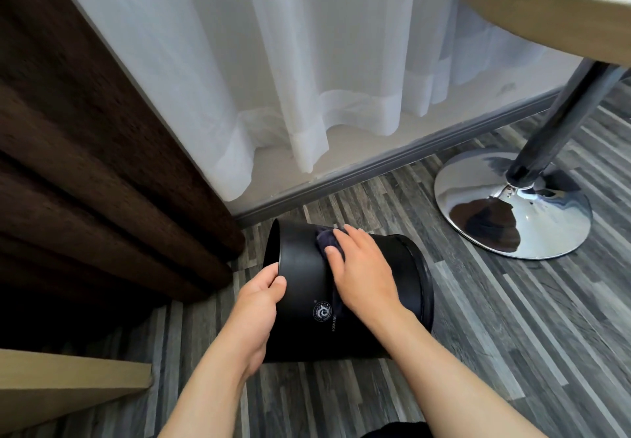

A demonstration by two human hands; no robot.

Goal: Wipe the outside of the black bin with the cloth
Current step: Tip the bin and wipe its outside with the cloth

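Observation:
The black bin (300, 267) lies on its side on the grey wood-pattern floor, one end pointing left and the other right, a round white logo on its near wall. My left hand (257, 304) grips the bin's left edge, thumb on the outside. My right hand (363, 267) lies flat on top of the bin and presses a dark purple cloth (326, 238) against the outer wall. Most of the cloth is hidden under that hand; a strip shows at the fingertips and along the palm's left side.
A chrome table base (512, 209) with a dark pole stands to the right, under a round wooden tabletop (546, 4). Dark brown curtains (85, 164) hang close on the left, white sheer curtains (307, 62) behind. A wooden furniture edge (68, 386) sits lower left.

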